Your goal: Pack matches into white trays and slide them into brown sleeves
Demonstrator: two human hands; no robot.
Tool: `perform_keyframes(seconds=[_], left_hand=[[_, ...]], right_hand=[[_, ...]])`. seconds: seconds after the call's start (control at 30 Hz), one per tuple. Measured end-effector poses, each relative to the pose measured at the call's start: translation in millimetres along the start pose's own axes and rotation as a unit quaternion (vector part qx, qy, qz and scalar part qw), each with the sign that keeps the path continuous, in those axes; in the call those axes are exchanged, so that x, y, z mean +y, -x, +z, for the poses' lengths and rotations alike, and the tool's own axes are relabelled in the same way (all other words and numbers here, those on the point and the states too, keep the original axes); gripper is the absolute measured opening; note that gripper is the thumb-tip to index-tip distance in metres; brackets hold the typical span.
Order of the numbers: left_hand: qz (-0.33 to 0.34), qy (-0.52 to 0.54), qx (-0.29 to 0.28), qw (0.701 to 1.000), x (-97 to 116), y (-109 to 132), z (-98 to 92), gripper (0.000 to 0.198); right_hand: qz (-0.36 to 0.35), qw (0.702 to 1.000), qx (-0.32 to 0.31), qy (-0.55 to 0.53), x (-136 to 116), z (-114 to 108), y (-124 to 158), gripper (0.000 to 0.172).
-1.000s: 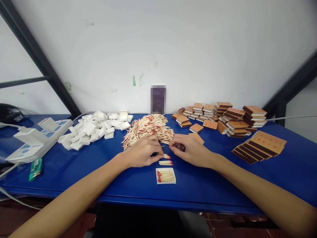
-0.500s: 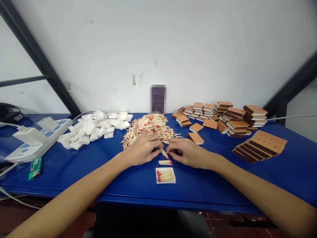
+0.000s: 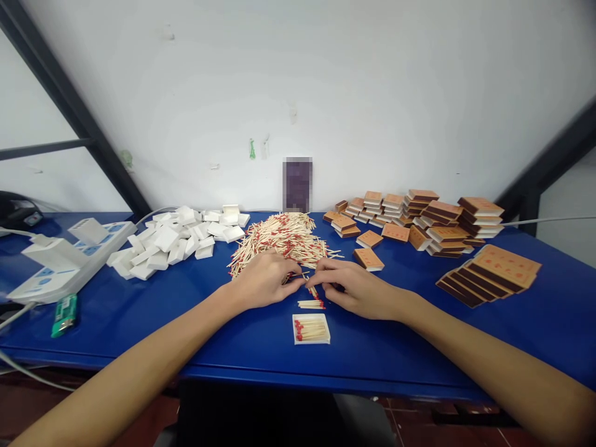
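In front of the heap of red-tipped matchsticks (image 3: 284, 233), my left hand (image 3: 267, 279) is closed, thumb and forefinger pinching a few matchsticks (image 3: 313, 291). My right hand (image 3: 356, 288) meets it from the right; its bent forefinger and thumb close on the same few sticks near the left thumb tip. Just below the fingers lies a small row of matchsticks (image 3: 311, 304), heads to the right. Nearer the table's front edge sits a white matchbox tray (image 3: 329, 335), partly filled with matchsticks whose heads point left.
Many white empty trays (image 3: 170, 239) are heaped at left, beside a power strip (image 3: 69, 273) and a green lighter (image 3: 64, 315). Orange-brown matchboxes (image 3: 435, 217) are stacked at the back right, with a leaning row of more matchboxes (image 3: 493, 276) nearer. A pixelated dark object (image 3: 298, 185) stands against the wall.
My right forefinger has moved left onto the matchsticks by my left thumb. Both hands stay in nearly the same place; the tray and the small row are unmoved.
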State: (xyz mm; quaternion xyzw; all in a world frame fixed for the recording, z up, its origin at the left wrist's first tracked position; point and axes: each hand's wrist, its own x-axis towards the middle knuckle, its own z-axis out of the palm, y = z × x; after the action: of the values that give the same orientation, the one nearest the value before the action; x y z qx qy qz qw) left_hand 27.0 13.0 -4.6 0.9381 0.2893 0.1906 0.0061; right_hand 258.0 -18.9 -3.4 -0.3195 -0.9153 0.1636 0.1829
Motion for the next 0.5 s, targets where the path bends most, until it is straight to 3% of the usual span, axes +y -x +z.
perform_keyframes(seconds=[0.1, 0.27, 0.5], left_hand=[[0.005, 0.02, 0.011, 1.0, 0, 2, -3.9, 0.021], [0.083, 0.022, -0.021, 0.996, 2, 4, -10.3, 0.024], [0.073, 0.017, -0.046, 0.996, 1, 2, -10.3, 0.043]], right_hand=[[-0.011, 1.0, 0.001, -0.008, -4, 0, 0, 0.031], [-0.026, 1.0, 0.003, -0.002, -5, 1, 0, 0.025], [-0.03, 0.999, 0.011, -0.032, -6, 1, 1, 0.022]])
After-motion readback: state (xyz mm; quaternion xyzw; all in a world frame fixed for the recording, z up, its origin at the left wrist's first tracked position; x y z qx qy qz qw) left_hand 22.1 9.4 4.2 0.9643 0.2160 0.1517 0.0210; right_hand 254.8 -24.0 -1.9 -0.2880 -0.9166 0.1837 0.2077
